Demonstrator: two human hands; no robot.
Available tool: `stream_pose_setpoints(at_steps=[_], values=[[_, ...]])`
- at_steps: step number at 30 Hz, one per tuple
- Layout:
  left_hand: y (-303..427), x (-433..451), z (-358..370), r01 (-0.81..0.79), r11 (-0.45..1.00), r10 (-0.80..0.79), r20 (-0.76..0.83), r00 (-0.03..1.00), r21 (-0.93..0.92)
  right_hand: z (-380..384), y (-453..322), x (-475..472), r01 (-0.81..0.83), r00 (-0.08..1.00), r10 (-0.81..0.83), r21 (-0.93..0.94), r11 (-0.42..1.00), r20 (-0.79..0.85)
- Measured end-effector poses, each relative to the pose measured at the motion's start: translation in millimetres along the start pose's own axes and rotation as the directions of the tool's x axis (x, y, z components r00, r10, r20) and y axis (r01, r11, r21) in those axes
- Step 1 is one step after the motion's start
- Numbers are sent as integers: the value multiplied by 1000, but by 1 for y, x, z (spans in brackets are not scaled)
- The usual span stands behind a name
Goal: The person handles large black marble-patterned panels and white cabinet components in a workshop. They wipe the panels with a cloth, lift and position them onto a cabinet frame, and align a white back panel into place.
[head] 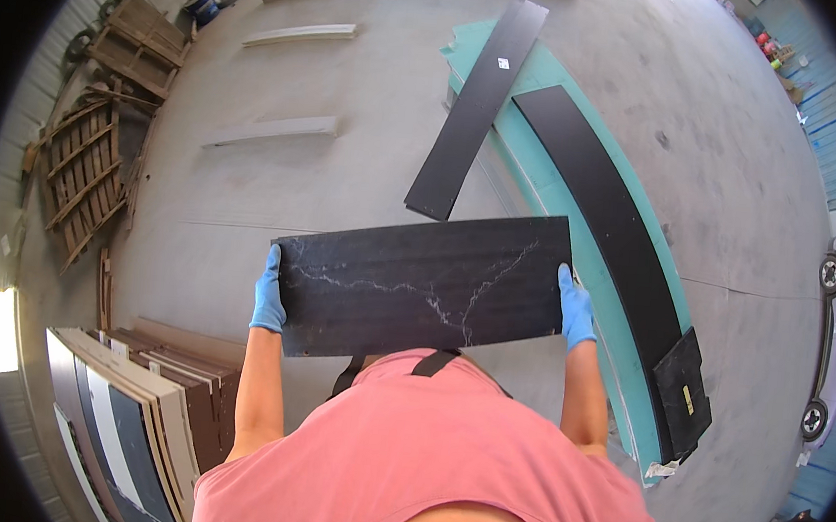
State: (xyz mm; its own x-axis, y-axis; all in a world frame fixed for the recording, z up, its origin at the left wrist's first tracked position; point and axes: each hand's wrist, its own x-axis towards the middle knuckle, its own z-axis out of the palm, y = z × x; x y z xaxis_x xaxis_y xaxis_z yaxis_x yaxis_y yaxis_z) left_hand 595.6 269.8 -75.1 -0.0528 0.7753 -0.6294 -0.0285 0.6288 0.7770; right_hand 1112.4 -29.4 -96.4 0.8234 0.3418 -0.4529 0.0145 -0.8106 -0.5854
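Note:
A black rectangular panel with white, marble-like veins (423, 287) is held level across my front. My left hand (269, 293), in a blue glove, grips its left end, the thumb on the upper face. At the other end, my right hand (576, 308), also blue-gloved, is closed on the right edge. Beyond the panel a long dark board (478, 111) with a small white label lies slantwise over the end of a teal-topped surface (544, 160). A second long black board (606, 209) lies along that surface. Fingers under the panel are hidden.
Stacked boards (178, 404) stand at lower left. Wooden pallets (86, 169) and a blue bucket (202, 7) are along the left wall. Pale strips (300, 33) lie on the floor ahead. A dark veined offcut (683, 396) rests at the teal surface's near end; a purple toy-like car (835, 338) is far right.

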Motion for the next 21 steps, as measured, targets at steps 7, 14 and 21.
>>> stream_pose_setpoints(at_steps=[7, 14, 21], values=[[70, 149, 145, 72, 997, -71, 66, 995, -12, 18, -110, 172, -60, 998, 59, -18, 998, -39], [130, 256, 288, 93, 995, -90, 77, 993, -41, 32, -201, 361, -107, 994, 107, 2, 994, 11], [138, 369, 451, 97, 989, -98, -6, 995, -116, 49, -279, 597, 4, 996, 5, -92, 996, 92]])
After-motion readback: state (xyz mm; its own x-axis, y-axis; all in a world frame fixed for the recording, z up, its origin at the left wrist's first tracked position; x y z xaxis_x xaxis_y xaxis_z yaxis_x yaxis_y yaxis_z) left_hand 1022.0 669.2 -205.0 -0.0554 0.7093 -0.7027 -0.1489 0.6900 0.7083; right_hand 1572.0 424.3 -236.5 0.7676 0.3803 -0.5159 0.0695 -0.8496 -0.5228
